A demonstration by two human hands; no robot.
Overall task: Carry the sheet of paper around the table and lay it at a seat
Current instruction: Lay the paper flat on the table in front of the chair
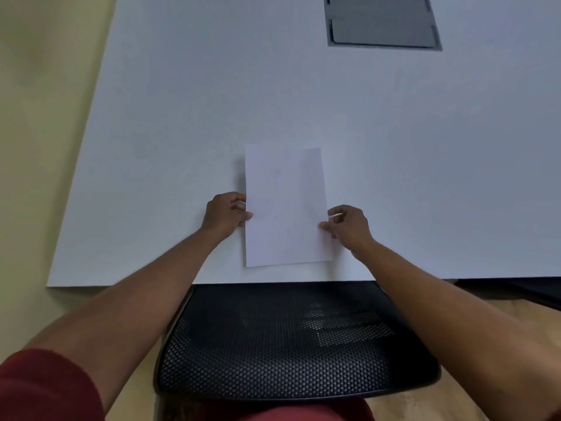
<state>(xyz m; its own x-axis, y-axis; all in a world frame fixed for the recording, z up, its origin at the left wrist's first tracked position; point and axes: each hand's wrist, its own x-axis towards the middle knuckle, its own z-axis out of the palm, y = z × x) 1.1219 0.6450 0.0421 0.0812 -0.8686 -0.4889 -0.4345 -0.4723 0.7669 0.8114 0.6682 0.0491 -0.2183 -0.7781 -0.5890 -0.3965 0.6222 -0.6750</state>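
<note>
A blank white sheet of paper (285,205) lies lengthwise on the white table (170,123), near its front edge and just beyond a black mesh chair back (282,344). My left hand (226,212) pinches the sheet's left edge with thumb on top. At the right edge, my right hand (349,224) pinches the paper between thumb and fingertips. Both hands sit about halfway down the sheet. The paper looks flat or barely lifted; a thin shadow shows along its left side.
A grey rectangular cable hatch (382,22) is set into the tabletop at the far right. The table's left edge runs diagonally beside a pale yellow-green floor (39,117). Wooden floor (516,314) shows at the right under the table edge.
</note>
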